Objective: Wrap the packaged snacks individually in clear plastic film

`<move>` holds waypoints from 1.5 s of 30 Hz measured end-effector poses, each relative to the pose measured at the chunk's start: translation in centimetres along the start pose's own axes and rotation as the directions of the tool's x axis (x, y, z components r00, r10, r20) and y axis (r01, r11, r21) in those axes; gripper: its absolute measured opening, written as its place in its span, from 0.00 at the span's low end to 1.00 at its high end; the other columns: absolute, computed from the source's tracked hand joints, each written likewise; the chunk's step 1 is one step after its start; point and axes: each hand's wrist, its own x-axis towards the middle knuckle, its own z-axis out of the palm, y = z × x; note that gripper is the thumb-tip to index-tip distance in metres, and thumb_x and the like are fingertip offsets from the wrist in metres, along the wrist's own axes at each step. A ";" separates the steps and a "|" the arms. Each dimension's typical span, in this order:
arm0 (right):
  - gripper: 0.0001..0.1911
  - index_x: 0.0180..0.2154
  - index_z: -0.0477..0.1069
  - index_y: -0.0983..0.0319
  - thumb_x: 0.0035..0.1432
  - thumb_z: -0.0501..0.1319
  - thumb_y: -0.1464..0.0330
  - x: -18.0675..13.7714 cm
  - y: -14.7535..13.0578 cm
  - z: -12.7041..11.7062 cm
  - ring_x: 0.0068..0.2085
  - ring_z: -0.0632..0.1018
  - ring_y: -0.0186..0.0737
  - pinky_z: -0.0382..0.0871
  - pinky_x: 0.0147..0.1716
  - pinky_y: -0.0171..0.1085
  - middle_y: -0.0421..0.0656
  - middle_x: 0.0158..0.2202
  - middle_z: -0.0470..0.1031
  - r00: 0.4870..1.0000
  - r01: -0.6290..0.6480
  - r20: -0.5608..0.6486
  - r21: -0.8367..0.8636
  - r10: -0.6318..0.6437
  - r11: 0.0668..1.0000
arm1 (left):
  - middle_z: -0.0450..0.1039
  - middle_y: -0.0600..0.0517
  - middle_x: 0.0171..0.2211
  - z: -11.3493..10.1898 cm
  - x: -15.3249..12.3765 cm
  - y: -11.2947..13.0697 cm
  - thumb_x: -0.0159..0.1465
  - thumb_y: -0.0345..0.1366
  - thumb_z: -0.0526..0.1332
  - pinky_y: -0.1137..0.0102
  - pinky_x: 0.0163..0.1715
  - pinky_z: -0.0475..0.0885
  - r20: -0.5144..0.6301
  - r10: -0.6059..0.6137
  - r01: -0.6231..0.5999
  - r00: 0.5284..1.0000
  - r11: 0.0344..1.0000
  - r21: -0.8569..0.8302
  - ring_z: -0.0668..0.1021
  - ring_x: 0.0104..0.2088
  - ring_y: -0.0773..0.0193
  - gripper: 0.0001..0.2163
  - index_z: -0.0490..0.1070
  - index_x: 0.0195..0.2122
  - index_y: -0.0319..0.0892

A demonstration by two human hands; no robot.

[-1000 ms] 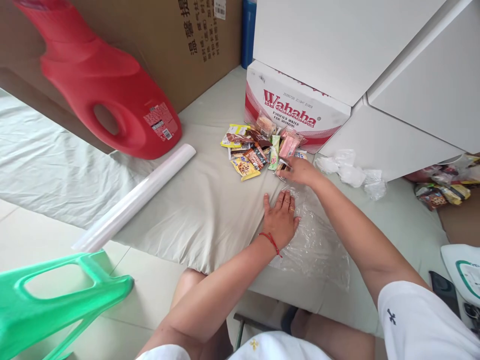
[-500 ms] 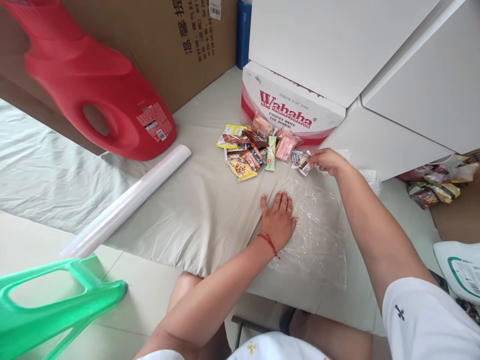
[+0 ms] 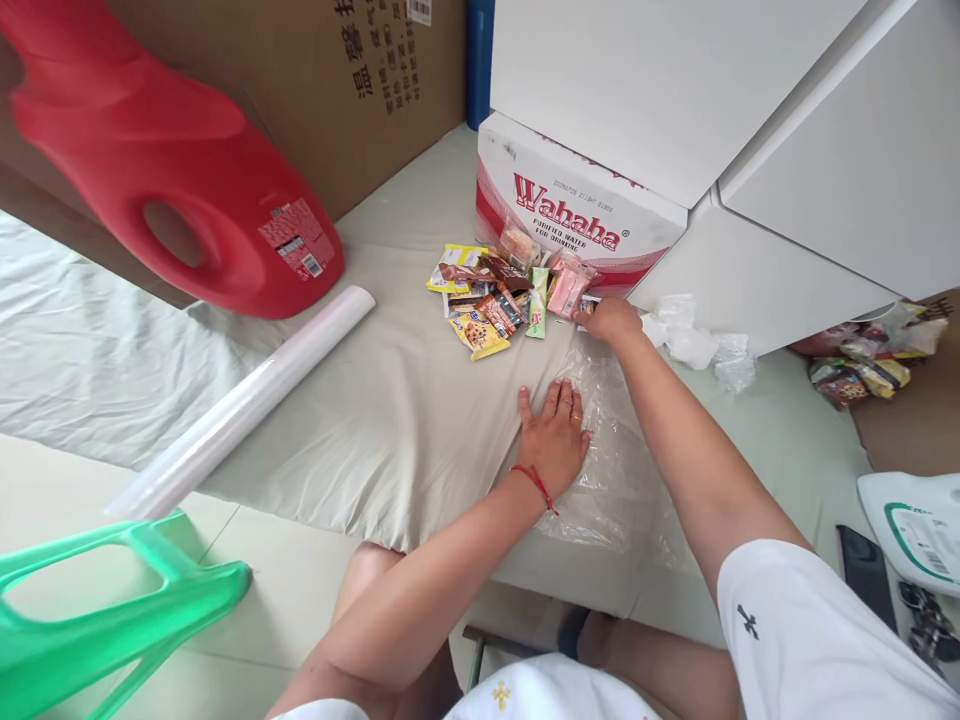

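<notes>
My left hand (image 3: pixel 553 430) lies flat with fingers stretched out, pressing the left edge of a clear plastic sheet (image 3: pixel 626 480) spread on the pale cloth. My right hand (image 3: pixel 611 320) reaches past the sheet's far edge to the right end of a pile of small snack packets (image 3: pixel 495 290). Its fingers are curled around a small packet there, most of it hidden under the hand. A red string bracelet circles my left wrist. The pile lies against the foot of a red-and-white Wahaha carton (image 3: pixel 570 215).
A big red jug (image 3: pixel 165 170) leans on a cardboard box (image 3: pixel 360 90) at the left, with a white roll (image 3: pixel 240 400) below it. A green stool (image 3: pixel 112 610) stands bottom left. White cabinets (image 3: pixel 675 100), crumpled plastic bags (image 3: pixel 694 340) and more snacks (image 3: pixel 862 375) are on the right.
My right hand carried a small packet out to the right of the pile, then came back to the pile's right end. The left hand stayed flat on the sheet.
</notes>
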 end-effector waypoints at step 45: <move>0.23 0.56 0.72 0.63 0.66 0.57 0.56 -1.0 -10.8 -0.3 0.54 0.77 0.58 0.72 0.50 0.50 0.57 0.54 0.76 0.938 0.310 -0.195 0.096 -0.288 0.946 | 0.54 0.42 0.73 0.8 -0.1 -0.7 0.73 0.29 0.38 0.31 0.68 0.43 -0.076 0.001 -0.002 0.997 1.000 -0.008 0.55 0.73 0.52 0.27 0.57 0.71 0.38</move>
